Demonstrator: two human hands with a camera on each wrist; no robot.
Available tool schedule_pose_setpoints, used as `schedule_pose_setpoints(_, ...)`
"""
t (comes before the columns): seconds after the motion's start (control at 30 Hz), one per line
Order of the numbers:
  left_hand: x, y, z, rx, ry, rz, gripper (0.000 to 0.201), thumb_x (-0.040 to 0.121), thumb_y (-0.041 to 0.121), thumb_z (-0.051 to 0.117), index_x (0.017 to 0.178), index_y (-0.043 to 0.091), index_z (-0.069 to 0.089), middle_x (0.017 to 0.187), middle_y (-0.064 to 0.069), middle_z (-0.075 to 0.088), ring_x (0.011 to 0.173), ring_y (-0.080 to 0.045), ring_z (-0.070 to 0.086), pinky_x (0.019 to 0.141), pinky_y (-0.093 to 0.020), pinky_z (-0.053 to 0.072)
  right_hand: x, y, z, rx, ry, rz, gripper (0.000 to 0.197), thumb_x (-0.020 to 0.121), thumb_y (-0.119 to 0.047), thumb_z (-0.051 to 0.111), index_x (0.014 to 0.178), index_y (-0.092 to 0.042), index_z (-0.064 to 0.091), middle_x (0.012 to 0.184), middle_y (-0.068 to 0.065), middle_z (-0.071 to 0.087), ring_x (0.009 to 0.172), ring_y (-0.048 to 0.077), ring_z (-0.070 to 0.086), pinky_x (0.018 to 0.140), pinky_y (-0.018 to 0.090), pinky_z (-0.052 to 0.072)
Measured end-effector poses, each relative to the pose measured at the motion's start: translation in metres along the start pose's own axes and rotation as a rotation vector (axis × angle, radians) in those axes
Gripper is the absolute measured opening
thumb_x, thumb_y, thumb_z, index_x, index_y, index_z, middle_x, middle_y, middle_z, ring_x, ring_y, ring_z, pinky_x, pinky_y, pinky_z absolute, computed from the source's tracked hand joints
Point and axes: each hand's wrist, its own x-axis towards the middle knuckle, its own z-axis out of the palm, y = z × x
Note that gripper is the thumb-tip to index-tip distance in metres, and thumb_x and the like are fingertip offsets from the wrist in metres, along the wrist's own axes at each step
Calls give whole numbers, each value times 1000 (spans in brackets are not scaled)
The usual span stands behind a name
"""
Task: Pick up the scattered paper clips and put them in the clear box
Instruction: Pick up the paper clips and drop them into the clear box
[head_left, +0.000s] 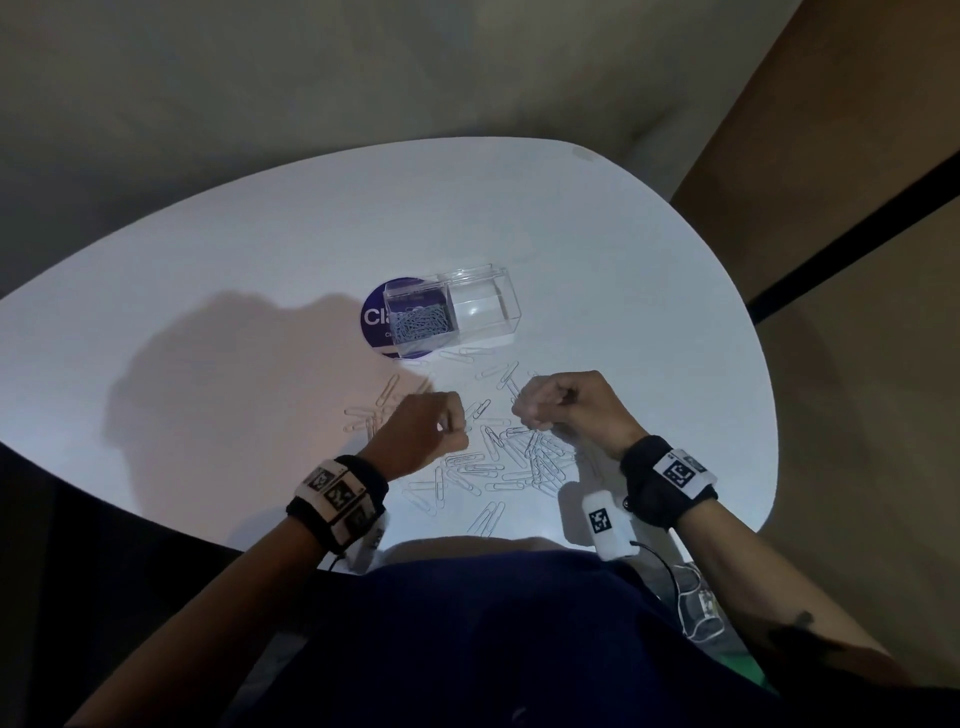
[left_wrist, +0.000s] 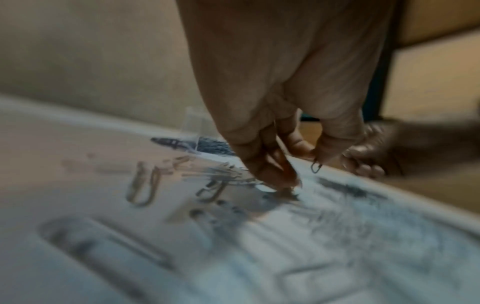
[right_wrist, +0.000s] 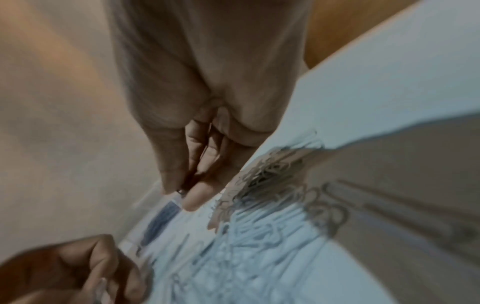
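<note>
The clear box (head_left: 480, 306) stands on the white table (head_left: 260, 249) beyond both hands, with a heap of paper clips (head_left: 423, 322) in its left compartment. Scattered paper clips (head_left: 498, 462) lie between and in front of my hands, with a few more (head_left: 363, 415) to the left. My left hand (head_left: 441, 426) hovers over them with curled fingers. In the left wrist view it (left_wrist: 285, 160) pinches a paper clip (left_wrist: 316, 167) that dangles from its fingertips. My right hand (head_left: 535, 410) is curled too. In the right wrist view its thumb and fingers (right_wrist: 187, 193) pinch a small metal end, seemingly a clip.
A round purple sticker (head_left: 371, 317) lies under the box's left end. A white tagged device (head_left: 605, 519) hangs under my right wrist above the table's near edge. The table's curved rim runs close on the right. My body presses against the near edge.
</note>
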Motion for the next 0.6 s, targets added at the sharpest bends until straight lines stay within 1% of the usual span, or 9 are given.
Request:
schedule_pose_setpoints(0.07,5,6,-5,-225,5,-119,12,70,10,70,75,16,61,73,-3,71,66,-15,66,63,-32,54,-1,-1,1,216,-38,1,11,83,16,66,90,8,68,68,10,66,64,25,55,69,42,39)
schedule_pose_setpoints(0.13,12,11,-7,-426,-6,-181,16,69,8,60,83,14,64,68,-6,69,60,-21,64,56,-30,53,1,-2,1,287,-34,44,27,85,17,62,112,14,63,76,16,66,65,26,57,73,41,44)
schedule_pose_setpoints(0.17,16,13,-7,-485,1,-206,20,69,9,56,85,12,66,64,-6,66,56,-20,59,53,-28,49,1,-4,1,294,-40,61,28,86,15,60,113,14,64,84,21,65,65,25,56,73,39,45)
schedule_pose_setpoints(0.23,25,18,-5,-520,13,-263,17,69,15,55,80,11,67,60,-4,57,54,-17,48,50,-25,38,2,-6,2,290,-36,85,18,86,10,57,99,11,69,93,27,64,63,21,52,71,38,43)
schedule_pose_setpoints(0.3,32,19,1,-391,33,-233,11,75,21,62,74,11,65,65,1,58,57,-14,48,53,-25,35,3,-7,6,203,-8,99,14,86,7,63,79,-1,71,87,24,68,58,20,49,64,35,40)
schedule_pose_setpoints(0.37,35,16,10,-119,95,-92,16,83,21,68,73,12,60,68,5,60,61,-10,51,58,-22,36,5,-4,11,-63,18,28,12,80,-6,76,71,-13,72,89,26,69,62,23,49,60,33,41)
schedule_pose_setpoints(0.43,35,14,18,35,162,25,16,83,22,70,76,13,59,70,6,60,62,-9,50,60,-23,36,9,3,13,-384,55,-67,10,76,-14,81,72,-19,73,86,15,71,67,20,56,68,32,50)
schedule_pose_setpoints(0.53,38,13,23,276,169,78,18,81,24,72,91,11,63,84,-1,66,72,-19,58,66,-31,45,11,6,17,-671,26,-192,10,77,-11,77,73,-16,70,79,0,68,73,16,62,75,34,53)
schedule_pose_setpoints(0.6,39,15,25,401,169,86,14,79,18,72,85,9,65,78,-6,66,67,-25,60,61,-36,48,12,4,20,-806,-25,-218,10,76,-9,78,80,-14,71,81,-7,66,75,15,60,75,33,52)
